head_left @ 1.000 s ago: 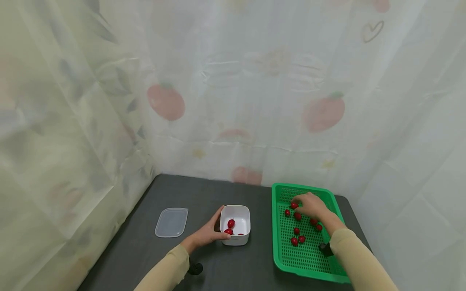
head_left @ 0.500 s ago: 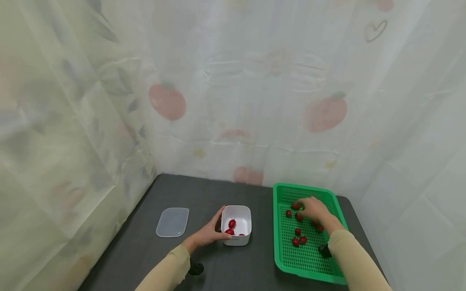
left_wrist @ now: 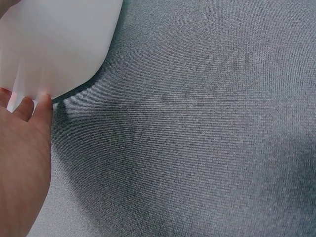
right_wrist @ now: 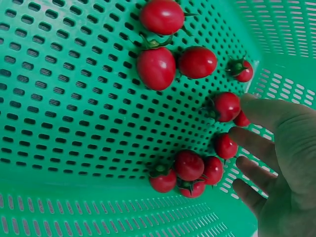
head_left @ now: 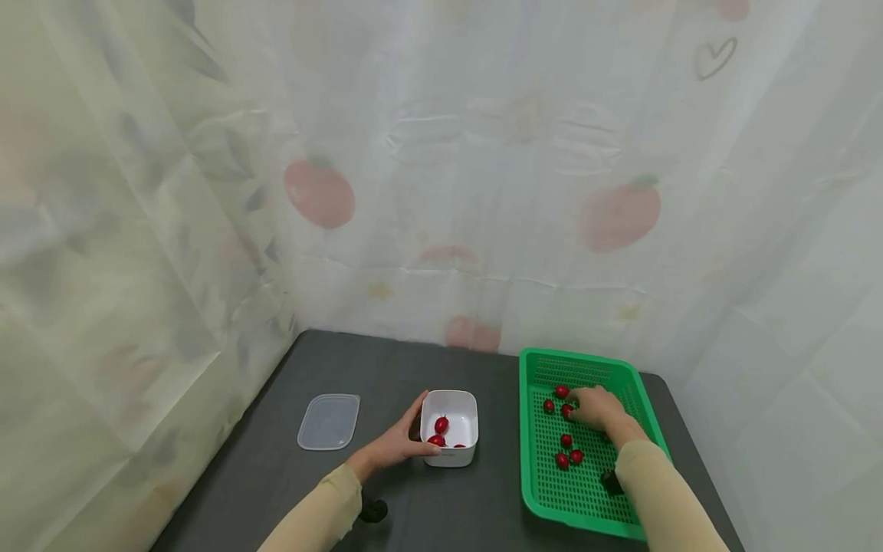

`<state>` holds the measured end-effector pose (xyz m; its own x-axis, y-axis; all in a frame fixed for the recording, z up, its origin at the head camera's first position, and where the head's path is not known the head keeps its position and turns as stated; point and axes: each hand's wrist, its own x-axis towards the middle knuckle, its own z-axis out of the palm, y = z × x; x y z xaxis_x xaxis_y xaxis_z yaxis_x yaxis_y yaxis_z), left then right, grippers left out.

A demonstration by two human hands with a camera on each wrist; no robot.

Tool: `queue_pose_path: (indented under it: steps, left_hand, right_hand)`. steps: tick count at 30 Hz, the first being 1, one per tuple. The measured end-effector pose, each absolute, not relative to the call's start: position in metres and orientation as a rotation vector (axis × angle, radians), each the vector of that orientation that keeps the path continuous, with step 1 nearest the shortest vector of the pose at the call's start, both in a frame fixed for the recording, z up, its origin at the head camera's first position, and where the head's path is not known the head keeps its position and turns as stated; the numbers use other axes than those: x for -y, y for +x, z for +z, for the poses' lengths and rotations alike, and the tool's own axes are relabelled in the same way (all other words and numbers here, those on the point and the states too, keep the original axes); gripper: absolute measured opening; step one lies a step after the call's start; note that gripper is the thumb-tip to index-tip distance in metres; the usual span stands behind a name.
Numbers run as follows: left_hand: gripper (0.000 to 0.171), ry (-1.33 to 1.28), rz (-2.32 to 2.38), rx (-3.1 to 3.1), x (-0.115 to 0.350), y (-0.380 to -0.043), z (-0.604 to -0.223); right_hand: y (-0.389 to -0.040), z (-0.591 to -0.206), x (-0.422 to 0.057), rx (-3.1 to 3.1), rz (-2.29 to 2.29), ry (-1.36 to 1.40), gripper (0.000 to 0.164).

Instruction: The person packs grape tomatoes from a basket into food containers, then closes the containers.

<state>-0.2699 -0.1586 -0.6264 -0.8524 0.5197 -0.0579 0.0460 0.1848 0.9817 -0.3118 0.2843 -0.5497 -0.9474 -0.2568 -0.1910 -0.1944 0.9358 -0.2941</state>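
A white plastic food container [head_left: 451, 458] stands on the dark table with several cherry tomatoes [head_left: 441, 424] inside. My left hand [head_left: 395, 445] grips it from the left, thumb along the near side and fingers round the far side; in the left wrist view, fingertips press its wall. Over the green basket [head_left: 526, 475], my right hand [head_left: 599, 408] reaches among loose cherry tomatoes. In the right wrist view its thumb [right_wrist: 261, 109] is right at one cherry tomato [right_wrist: 227, 106], the other fingers spread below. A second tomato shows partly between thumb and forefinger.
A translucent square lid [head_left: 329, 422] lies on the table [head_left: 434, 521] to the container's left. More cherry tomatoes [head_left: 562, 461] lie in the basket's nearer half. A curtain [head_left: 476, 192] with printed fruit hangs behind the table and along both sides.
My right hand has moved slightly nearer and to the right, away from the farthest tomato to the one below it. My left hand keeps its grip on the container.
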Motion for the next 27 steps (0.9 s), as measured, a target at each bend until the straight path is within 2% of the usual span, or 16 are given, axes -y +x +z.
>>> queue_pose_path:
  steps: [6,14,27]
  left_hand:
    - [0.111,0.534,1.698,-2.104,0.158,-0.270,-0.625]
    - [0.111,0.528,1.703,-2.099,0.158,-0.269,-0.625]
    - [0.110,0.530,1.716,-2.079,0.159,-0.268,-0.621]
  right_hand:
    - [-0.311,-0.554,-0.283,-2.866,-0.322,-0.343,0.032]
    - [-0.312,-0.567,-0.284,-2.905,-0.257,-0.437,0.022]
    - [-0.309,-0.563,-0.279,-2.850,-0.301,-0.433,0.021]
